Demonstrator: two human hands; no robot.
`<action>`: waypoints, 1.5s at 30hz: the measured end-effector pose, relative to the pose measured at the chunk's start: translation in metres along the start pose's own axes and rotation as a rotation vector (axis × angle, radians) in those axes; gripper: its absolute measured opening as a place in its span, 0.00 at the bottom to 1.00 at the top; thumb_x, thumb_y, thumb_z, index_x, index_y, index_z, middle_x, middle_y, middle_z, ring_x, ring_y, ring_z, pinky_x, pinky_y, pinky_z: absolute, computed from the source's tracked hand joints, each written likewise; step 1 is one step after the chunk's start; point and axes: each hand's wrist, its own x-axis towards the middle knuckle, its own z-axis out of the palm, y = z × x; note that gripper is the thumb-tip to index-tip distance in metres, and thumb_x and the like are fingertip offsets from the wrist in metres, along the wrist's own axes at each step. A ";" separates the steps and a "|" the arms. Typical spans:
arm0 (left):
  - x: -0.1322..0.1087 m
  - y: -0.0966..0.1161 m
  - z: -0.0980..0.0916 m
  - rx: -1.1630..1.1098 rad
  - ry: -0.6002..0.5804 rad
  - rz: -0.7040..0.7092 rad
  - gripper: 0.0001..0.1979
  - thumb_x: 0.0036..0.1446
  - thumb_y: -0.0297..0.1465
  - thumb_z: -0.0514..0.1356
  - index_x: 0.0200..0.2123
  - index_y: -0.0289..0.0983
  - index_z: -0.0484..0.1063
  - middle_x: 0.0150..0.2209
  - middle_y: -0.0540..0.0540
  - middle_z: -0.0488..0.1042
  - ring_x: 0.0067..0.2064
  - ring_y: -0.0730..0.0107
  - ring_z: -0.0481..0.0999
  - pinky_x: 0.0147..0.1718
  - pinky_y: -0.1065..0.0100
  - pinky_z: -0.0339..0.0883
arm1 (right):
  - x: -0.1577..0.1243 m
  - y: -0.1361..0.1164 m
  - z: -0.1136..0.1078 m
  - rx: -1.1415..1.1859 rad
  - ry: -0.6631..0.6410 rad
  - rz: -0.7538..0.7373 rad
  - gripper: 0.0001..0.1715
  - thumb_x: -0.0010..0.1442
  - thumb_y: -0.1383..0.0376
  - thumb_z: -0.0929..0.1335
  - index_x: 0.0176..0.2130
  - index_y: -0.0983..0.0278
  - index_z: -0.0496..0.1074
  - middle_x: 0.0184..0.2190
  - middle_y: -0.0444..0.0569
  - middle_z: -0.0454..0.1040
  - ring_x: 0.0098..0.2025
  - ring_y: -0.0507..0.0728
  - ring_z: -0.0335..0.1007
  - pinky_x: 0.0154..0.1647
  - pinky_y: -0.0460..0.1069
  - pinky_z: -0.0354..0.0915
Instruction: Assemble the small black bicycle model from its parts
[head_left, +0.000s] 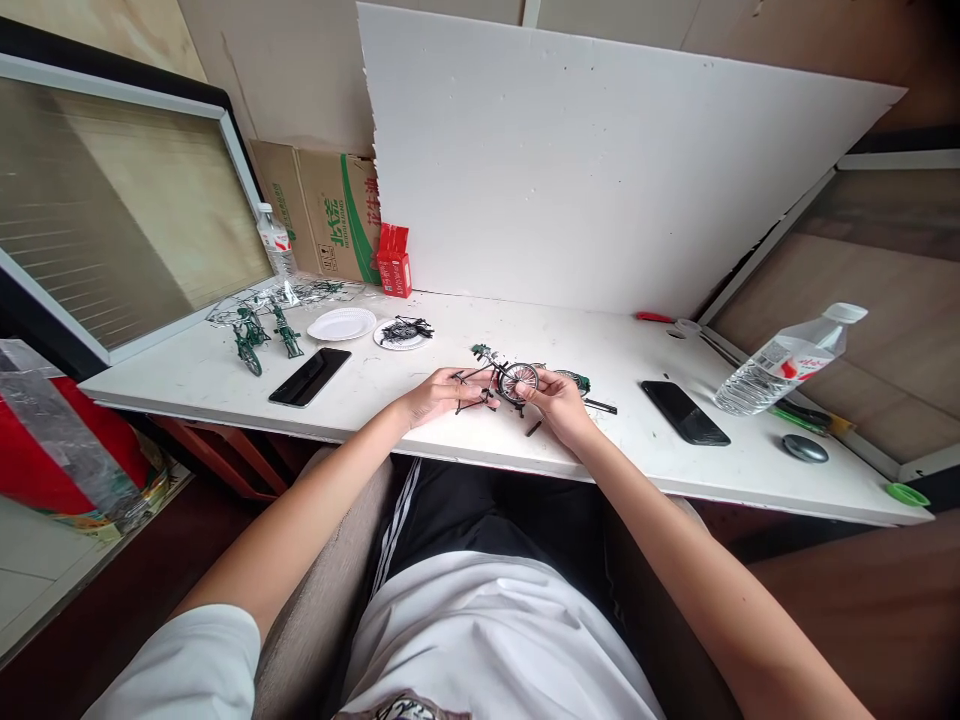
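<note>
Near the table's front edge, my left hand (pixel 437 398) is closed on the dark frame of a miniature bicycle (pixel 480 376). My right hand (pixel 561 405) pinches a small spoked wheel (pixel 517 382) at the front of that frame. Whether the wheel is joined to the frame, I cannot tell. Behind my right fingers lies another small green part with a wheel (pixel 576 382), partly hidden. A thin black strip (pixel 601 406) rests to the right of it, and a short black piece (pixel 534 429) lies just below my hands.
Green miniature bicycles (pixel 251 340) stand at the left by a black phone (pixel 310 377). A white plate (pixel 341 324) and a plate of black parts (pixel 403 333) sit behind. On the right are another phone (pixel 684 412), a water bottle (pixel 787 362) and a round grey object (pixel 805 448).
</note>
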 end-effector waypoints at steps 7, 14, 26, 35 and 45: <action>0.007 -0.015 0.009 -0.005 0.190 0.018 0.25 0.49 0.38 0.78 0.50 0.37 0.84 0.55 0.36 0.82 0.45 0.52 0.86 0.48 0.57 0.75 | -0.003 -0.003 0.003 0.050 -0.050 0.008 0.21 0.58 0.48 0.80 0.43 0.59 0.82 0.44 0.49 0.85 0.45 0.61 0.81 0.52 0.57 0.76; 0.010 -0.027 0.026 0.032 0.376 0.099 0.21 0.46 0.39 0.80 0.38 0.32 0.82 0.42 0.40 0.84 0.38 0.63 0.82 0.47 0.59 0.75 | -0.009 -0.007 0.008 -0.027 -0.024 -0.019 0.22 0.56 0.47 0.81 0.38 0.60 0.80 0.38 0.49 0.84 0.42 0.61 0.81 0.46 0.55 0.78; 0.007 -0.028 0.026 0.127 0.424 0.114 0.20 0.45 0.42 0.79 0.32 0.34 0.82 0.33 0.44 0.82 0.32 0.67 0.77 0.38 0.63 0.71 | -0.014 -0.010 0.012 -0.010 -0.070 0.003 0.25 0.53 0.45 0.82 0.33 0.60 0.76 0.36 0.47 0.82 0.44 0.62 0.82 0.52 0.60 0.81; 0.007 -0.028 0.026 0.132 0.408 0.098 0.20 0.45 0.42 0.79 0.35 0.34 0.83 0.38 0.42 0.83 0.30 0.69 0.76 0.36 0.64 0.71 | -0.011 -0.007 0.011 0.040 -0.071 -0.005 0.25 0.53 0.46 0.82 0.42 0.60 0.81 0.42 0.50 0.84 0.47 0.63 0.82 0.54 0.61 0.81; 0.008 -0.028 0.028 0.138 0.439 0.098 0.19 0.45 0.41 0.79 0.33 0.34 0.81 0.36 0.43 0.82 0.30 0.69 0.76 0.36 0.64 0.71 | -0.008 -0.001 0.010 0.034 -0.055 -0.021 0.26 0.53 0.47 0.82 0.44 0.60 0.82 0.44 0.51 0.85 0.49 0.65 0.82 0.53 0.62 0.81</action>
